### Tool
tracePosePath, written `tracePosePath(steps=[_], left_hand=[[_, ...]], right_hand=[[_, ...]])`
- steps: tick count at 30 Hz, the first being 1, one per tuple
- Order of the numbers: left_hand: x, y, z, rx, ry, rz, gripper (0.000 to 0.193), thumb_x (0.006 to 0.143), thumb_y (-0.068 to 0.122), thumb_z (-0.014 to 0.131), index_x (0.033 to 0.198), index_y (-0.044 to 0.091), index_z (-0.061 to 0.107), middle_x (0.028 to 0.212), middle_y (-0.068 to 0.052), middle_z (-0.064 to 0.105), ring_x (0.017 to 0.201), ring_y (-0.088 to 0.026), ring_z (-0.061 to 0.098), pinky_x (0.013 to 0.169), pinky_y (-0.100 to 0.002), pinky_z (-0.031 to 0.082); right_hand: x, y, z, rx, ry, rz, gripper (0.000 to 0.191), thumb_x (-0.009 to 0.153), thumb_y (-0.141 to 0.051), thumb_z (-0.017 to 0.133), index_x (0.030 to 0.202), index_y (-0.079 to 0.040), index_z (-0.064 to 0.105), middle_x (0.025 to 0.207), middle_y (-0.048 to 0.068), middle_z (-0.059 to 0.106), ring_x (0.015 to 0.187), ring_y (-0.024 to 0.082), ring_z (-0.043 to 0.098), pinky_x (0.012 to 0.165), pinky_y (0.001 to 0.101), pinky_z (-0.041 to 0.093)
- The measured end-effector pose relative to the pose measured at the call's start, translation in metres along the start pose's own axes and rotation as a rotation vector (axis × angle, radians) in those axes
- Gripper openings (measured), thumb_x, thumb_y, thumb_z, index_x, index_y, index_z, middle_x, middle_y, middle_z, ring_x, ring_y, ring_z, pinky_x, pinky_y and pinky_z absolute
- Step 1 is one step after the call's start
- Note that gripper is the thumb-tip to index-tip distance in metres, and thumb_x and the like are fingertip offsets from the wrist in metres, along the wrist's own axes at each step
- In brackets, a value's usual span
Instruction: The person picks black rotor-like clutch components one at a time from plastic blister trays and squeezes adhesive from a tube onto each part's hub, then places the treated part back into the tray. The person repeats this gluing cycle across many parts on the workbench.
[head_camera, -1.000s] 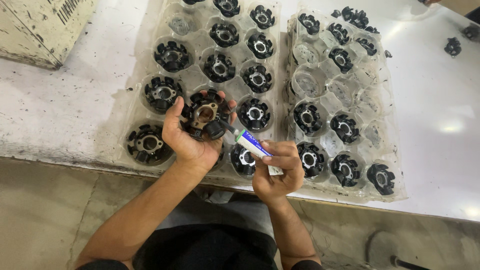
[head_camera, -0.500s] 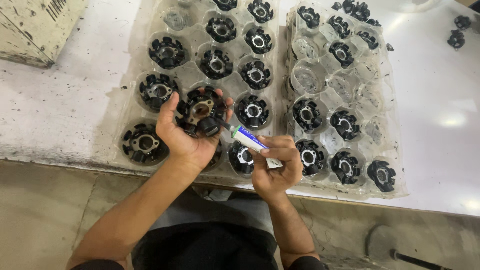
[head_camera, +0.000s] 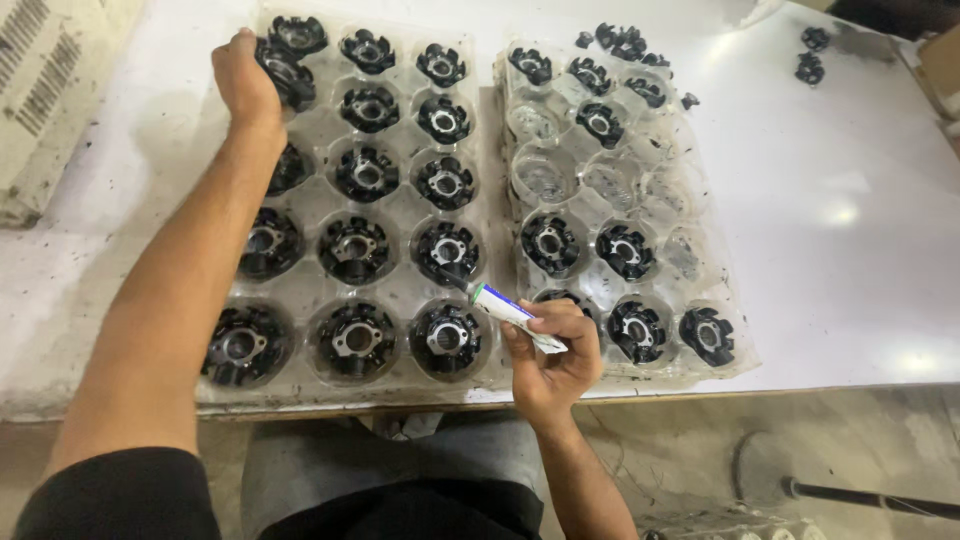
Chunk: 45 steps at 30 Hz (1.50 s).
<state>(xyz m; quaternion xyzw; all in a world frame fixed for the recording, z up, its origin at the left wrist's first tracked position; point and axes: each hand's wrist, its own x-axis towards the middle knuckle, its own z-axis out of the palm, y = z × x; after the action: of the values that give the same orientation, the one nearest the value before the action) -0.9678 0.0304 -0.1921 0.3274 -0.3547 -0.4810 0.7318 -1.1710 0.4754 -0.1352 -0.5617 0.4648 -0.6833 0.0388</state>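
Observation:
My left hand (head_camera: 245, 85) reaches to the far left corner of the left clear plastic tray (head_camera: 395, 295) and grips a black round part (head_camera: 285, 75) sitting over a pocket there. My right hand (head_camera: 555, 355) holds a small white and blue tube (head_camera: 510, 310) at the near edge, between the two trays, its black tip pointing toward a black part (head_camera: 447, 250) in the left tray. The left tray's pockets each hold a black round part with a metal centre.
A second clear tray (head_camera: 690, 255) on the right is partly filled, with several bare pockets. Loose black parts (head_camera: 625, 42) lie at the back of the white table (head_camera: 850, 200). A worn cardboard box (head_camera: 55, 90) stands at the far left.
My left hand has carried the black part from near my body out to the far left corner of the tray. The right hand with the tube has barely moved.

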Motion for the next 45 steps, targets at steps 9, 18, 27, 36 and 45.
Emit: tracePosePath(steps=[9,18,27,36,45], left_hand=[[0.042,0.003,-0.005,1.578,-0.489,0.195,0.031,0.103,0.022,0.057,0.11,-0.002,0.074,0.104,-0.025,0.07,0.098,-0.043,0.068,0.087,-0.051,0.053],[-0.055,0.06,0.034,1.647,-0.971,0.358,0.029,0.095,0.045,0.067,0.098,0.02,0.08,0.124,-0.02,0.067,0.123,-0.038,0.057,0.103,-0.053,0.047],[-0.126,0.057,0.003,1.739,-1.117,0.712,0.039,0.093,0.046,0.059,0.11,0.015,0.076,0.141,-0.031,0.048,0.144,-0.05,0.028,0.117,-0.064,0.017],[-0.153,0.111,0.017,1.522,-1.018,0.128,0.059,0.101,0.061,0.053,0.13,0.011,0.065,0.129,-0.028,0.059,0.124,-0.043,0.057,0.103,-0.054,0.049],[-0.248,0.208,-0.051,-0.12,-0.837,-0.229,0.044,0.102,0.042,0.071,0.122,0.005,0.057,0.122,-0.019,0.067,0.119,-0.03,0.068,0.106,-0.049,0.059]], right_hand=[[-0.01,0.014,-0.024,0.028,0.106,0.064,0.028,0.091,0.006,0.077,0.106,-0.005,0.055,0.109,0.012,0.066,0.107,0.02,0.066,0.099,0.0322,0.054],[-0.011,0.019,-0.014,0.177,0.097,0.184,0.027,0.092,0.009,0.074,0.108,-0.004,0.056,0.113,0.013,0.065,0.109,0.018,0.064,0.098,0.0293,0.053],[-0.006,0.012,0.002,0.18,0.039,0.218,0.026,0.089,0.007,0.078,0.104,-0.003,0.059,0.109,0.011,0.066,0.107,0.017,0.068,0.093,0.0274,0.054],[0.007,0.008,0.015,0.281,0.031,0.38,0.025,0.091,0.005,0.078,0.107,-0.001,0.061,0.111,0.013,0.072,0.097,0.014,0.067,0.085,0.0264,0.055],[0.01,0.01,0.01,0.58,0.101,0.503,0.024,0.091,0.012,0.071,0.108,-0.002,0.059,0.111,0.017,0.072,0.094,0.022,0.072,0.088,0.0354,0.06]])
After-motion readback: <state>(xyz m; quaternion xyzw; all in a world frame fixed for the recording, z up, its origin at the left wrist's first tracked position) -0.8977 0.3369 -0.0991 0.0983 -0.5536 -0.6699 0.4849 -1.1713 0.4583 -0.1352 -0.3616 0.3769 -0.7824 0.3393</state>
